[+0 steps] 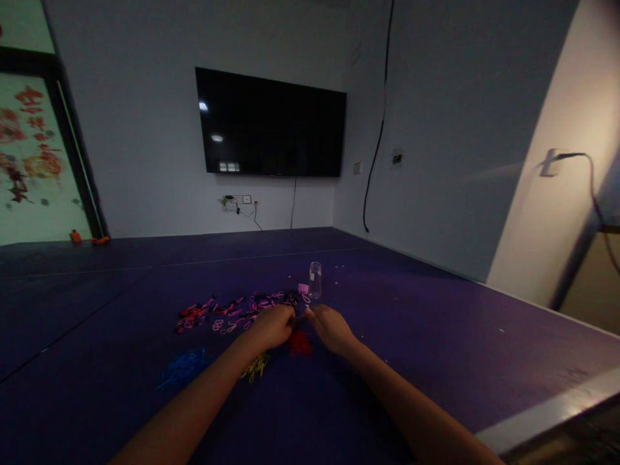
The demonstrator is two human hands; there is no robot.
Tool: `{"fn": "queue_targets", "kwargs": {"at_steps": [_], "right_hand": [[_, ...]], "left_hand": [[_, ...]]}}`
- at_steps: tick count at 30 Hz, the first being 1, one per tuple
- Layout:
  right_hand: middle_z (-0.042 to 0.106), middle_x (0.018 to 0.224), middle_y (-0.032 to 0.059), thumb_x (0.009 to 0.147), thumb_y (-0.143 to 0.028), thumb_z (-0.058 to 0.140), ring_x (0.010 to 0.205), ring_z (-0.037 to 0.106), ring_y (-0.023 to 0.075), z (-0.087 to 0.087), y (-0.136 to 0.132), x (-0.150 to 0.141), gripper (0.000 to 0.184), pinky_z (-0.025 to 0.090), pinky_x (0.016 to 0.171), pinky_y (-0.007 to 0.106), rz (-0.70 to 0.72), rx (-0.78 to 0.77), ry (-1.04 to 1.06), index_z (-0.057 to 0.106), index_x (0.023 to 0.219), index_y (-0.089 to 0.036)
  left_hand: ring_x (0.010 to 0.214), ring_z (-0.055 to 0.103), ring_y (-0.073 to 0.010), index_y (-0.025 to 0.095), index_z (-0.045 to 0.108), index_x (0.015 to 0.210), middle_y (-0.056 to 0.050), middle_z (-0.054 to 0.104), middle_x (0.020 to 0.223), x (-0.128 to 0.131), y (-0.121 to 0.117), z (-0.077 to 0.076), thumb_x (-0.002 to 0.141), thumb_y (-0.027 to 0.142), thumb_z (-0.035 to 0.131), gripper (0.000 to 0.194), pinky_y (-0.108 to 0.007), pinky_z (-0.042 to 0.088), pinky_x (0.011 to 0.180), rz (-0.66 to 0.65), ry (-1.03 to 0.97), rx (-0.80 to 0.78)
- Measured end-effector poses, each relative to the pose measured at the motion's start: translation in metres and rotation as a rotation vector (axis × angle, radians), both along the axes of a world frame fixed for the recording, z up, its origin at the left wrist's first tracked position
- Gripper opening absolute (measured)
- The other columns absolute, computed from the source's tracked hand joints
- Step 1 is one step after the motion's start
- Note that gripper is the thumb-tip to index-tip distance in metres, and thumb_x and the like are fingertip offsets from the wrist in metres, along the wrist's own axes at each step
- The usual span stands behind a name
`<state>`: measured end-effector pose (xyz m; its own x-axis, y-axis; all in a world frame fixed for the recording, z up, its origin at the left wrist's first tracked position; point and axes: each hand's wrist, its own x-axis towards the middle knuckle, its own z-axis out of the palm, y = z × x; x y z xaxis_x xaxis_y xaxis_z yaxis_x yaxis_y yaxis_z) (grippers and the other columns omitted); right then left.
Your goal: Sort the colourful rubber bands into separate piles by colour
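Observation:
My left hand (pixel 277 324) and my right hand (pixel 330 327) are close together over the purple surface, fingers pinched. What lies between their fingertips is too small and dark to make out. A pale loop (pixel 305 298) shows just above my right fingertips. Just beyond the hands stands a clear bottle (pixel 314 284), upright, with a small pink piece (pixel 303 289) beside it. Red strands (pixel 300 343) lie in a pile below the hands. A yellow pile (pixel 256 367) is partly covered by my left forearm.
Pink and black loops (pixel 235 311) are scattered left of the hands, with red ones (pixel 192 315) farther left. A blue pile (pixel 184 368) lies nearer me. White specks dot the purple surface (pixel 411 323). A television (pixel 271 126) hangs on the wall behind.

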<state>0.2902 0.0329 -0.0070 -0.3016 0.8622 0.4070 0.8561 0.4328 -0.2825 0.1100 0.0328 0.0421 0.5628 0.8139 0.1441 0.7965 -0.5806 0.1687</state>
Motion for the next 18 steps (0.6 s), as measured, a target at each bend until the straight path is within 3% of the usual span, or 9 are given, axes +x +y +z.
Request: {"fn": "queue_targets", "kwargs": {"at_steps": [7,12,15,18], "right_hand": [[0.063,0.114,0.0098,0.098,-0.044,0.012,0.107,0.055,0.0194,-0.002,-0.010,-0.014,0.058,0.039,0.092,0.034,0.350,0.015,0.013,0.062,0.111,-0.018],[0.060,0.121,0.0091,0.097,-0.043,0.012,0.117,0.049,0.0201,-0.001,-0.016,-0.029,0.057,0.036,0.096,0.036,0.475,0.013,-0.058,0.061,0.115,-0.019],[0.067,0.102,0.0099,0.097,-0.044,0.011,0.100,0.057,0.0189,0.002,-0.015,-0.029,0.062,0.041,0.089,0.033,0.514,0.015,-0.082,0.067,0.097,-0.017],[0.067,0.085,0.0095,0.097,-0.045,0.010,0.085,0.060,0.0182,0.004,-0.012,-0.023,0.064,0.042,0.083,0.032,0.494,0.031,-0.046,0.066,0.086,-0.016]], "left_hand": [[0.074,0.062,-0.0163,0.016,0.065,0.087,-0.005,0.068,0.080,-0.039,0.023,0.036,0.078,0.015,0.049,0.018,-0.023,0.041,0.064,0.092,-0.129,0.070],[0.081,0.063,-0.0172,0.013,0.063,0.090,-0.008,0.068,0.087,-0.076,0.039,0.060,0.084,0.020,0.042,0.024,-0.024,0.043,0.070,0.200,-0.246,0.151],[0.079,0.063,-0.0186,0.015,0.063,0.087,-0.008,0.068,0.087,-0.100,0.039,0.057,0.085,0.026,0.040,0.025,-0.025,0.042,0.068,0.312,-0.308,0.272],[0.071,0.062,-0.0209,0.016,0.062,0.082,-0.009,0.067,0.078,-0.130,0.031,0.036,0.087,0.036,0.035,0.034,-0.028,0.042,0.063,0.417,-0.292,0.386]]}}
